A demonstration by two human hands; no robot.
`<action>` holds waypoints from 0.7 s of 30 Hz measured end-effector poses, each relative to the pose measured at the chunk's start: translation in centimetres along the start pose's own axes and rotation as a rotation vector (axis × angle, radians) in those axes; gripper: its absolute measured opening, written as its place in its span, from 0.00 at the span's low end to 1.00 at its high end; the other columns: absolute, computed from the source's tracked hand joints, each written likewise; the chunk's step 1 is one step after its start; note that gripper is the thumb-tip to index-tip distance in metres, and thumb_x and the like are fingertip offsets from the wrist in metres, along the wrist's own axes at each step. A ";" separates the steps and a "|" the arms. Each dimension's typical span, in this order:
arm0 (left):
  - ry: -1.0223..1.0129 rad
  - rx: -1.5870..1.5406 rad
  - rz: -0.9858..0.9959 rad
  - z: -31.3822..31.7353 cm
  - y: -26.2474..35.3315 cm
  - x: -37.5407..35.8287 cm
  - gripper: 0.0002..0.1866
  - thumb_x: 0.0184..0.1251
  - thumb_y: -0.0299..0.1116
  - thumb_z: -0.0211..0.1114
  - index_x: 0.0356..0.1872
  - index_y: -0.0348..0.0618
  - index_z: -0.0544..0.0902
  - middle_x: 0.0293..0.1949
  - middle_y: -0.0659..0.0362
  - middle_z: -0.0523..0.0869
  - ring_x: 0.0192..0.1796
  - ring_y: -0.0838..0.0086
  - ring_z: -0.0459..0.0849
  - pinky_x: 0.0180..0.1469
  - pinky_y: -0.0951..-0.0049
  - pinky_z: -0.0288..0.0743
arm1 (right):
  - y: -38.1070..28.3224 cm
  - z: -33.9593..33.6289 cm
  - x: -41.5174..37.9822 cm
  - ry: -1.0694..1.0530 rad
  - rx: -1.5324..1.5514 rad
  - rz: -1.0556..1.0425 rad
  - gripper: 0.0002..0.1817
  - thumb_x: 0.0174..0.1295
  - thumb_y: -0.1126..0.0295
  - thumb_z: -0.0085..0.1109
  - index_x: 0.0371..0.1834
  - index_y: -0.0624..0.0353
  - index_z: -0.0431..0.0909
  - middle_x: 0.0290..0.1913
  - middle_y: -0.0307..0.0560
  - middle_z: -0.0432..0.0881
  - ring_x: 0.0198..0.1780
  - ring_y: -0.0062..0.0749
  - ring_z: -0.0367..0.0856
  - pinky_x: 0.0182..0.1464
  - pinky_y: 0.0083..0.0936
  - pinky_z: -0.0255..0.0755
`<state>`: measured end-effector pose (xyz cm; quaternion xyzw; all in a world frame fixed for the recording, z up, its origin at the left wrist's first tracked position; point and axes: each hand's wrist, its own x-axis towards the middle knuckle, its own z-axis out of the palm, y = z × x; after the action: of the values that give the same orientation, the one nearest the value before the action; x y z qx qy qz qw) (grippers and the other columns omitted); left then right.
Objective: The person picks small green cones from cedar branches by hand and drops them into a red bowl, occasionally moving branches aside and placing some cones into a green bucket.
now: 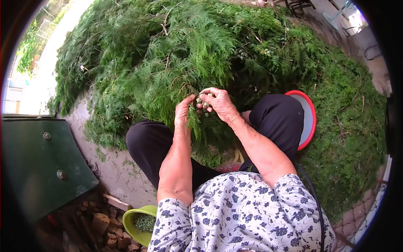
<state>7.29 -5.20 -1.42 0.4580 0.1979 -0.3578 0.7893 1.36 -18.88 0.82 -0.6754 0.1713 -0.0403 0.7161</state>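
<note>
My left hand is closed on a leafy evergreen branch, its thumb and fingers pinched near the twig. Right beside it, my right hand curls around a cluster of small round green cones on that branch. The two hands are close together, above the gap between my knees. Whether the cones are still attached to the twig is hidden by my fingers. A large heap of cut evergreen branches rises just beyond both hands.
A yellow-green bucket holding many green cones stands at lower left, near chopped firewood. A dark green metal panel is at left. A red-rimmed basin sits by my right knee. More cut greenery covers the right side.
</note>
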 end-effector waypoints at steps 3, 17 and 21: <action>-0.196 -0.105 -0.056 0.2 0.1 -0.2 0.11 0.60 0.35 0.59 0.36 0.38 0.79 0.30 0.60 0.83 0.22 0.81 0.77 0.20 0.79 0.70 | -0.2 -1.7 -0.3 -0.043 0.677 0.309 0.12 0.60 0.71 0.58 0.45 0.61 0.71 0.34 0.43 0.78 0.29 0.22 0.77 0.24 0.14 0.70; -0.015 -0.054 -0.046 0.9 -0.6 0.0 0.08 0.58 0.34 0.60 0.35 0.40 0.79 0.22 0.62 0.79 0.19 0.79 0.74 0.18 0.80 0.69 | 0.0 -0.5 -0.6 -0.107 0.279 0.182 0.14 0.53 0.71 0.65 0.42 0.58 0.74 0.34 0.36 0.77 0.31 0.15 0.78 0.23 0.11 0.64; -0.036 -0.110 -0.089 0.5 -0.8 0.7 0.08 0.57 0.33 0.62 0.35 0.40 0.79 0.22 0.61 0.79 0.19 0.77 0.75 0.18 0.78 0.69 | -0.2 0.3 -0.2 -0.090 0.163 0.050 0.16 0.52 0.73 0.65 0.44 0.59 0.75 0.31 0.37 0.79 0.30 0.15 0.79 0.20 0.11 0.63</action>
<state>7.19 -6.13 -2.12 0.3983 0.2231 -0.3892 0.8001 1.30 -18.59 1.03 -0.6114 0.1519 -0.0062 0.7766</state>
